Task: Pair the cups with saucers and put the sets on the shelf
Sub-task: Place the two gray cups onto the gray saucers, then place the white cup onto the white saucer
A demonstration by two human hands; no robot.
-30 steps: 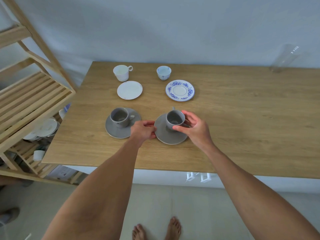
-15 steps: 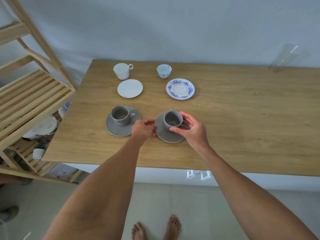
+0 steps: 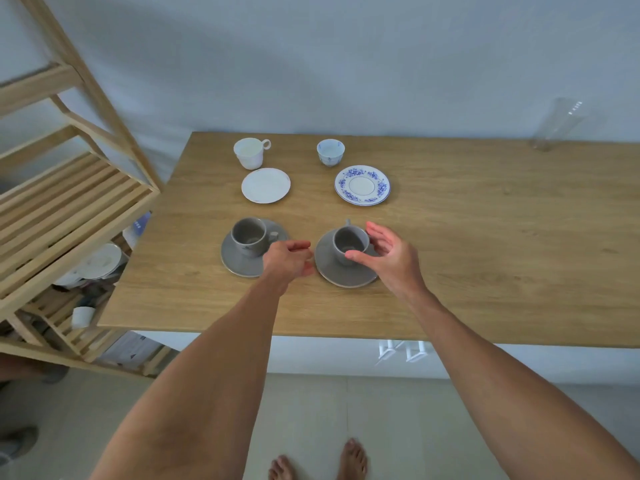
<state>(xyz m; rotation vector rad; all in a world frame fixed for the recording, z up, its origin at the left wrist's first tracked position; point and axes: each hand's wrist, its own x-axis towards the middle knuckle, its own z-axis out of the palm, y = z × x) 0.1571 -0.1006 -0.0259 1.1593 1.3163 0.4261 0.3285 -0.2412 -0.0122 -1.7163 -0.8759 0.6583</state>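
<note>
Head view. Wooden table (image 3: 485, 271), slatted shelf (image 3: 69, 209) off its left edge.

Right hand (image 3: 388, 258): fingers spread and curved around the right grey cup (image 3: 350, 244), thumb tip at the near wall, the others just off the far side; whether any of them touch it I cannot tell. Holding nothing.

Left hand (image 3: 287, 263): fingers loosely curled, thumb and forefinger apart, between the two grey sets, by the left rim of the right grey saucer (image 3: 346, 271). Contact unclear; nothing held.

Count, cups: four. Two grey, each seated on a saucer near the front edge; left grey cup (image 3: 250, 236) on left grey saucer (image 3: 239, 261). One white cup (image 3: 250, 153) and one blue-patterned cup (image 3: 330, 152), no handle visible on it, both bare on the table toward the back edge.

Count, saucers: four. Two grey, one white saucer (image 3: 266, 186), one blue-patterned saucer (image 3: 362, 185); the last two are unpaired, each just in front of its matching cup.

Handling, judged: glazed ceramic, rigid, light, slick, chips easily. A cup sits loose on its saucer and would likely slide if tilted. Best taken by the saucer rim from both sides, kept level, or with one hand steadying the cup.
</note>
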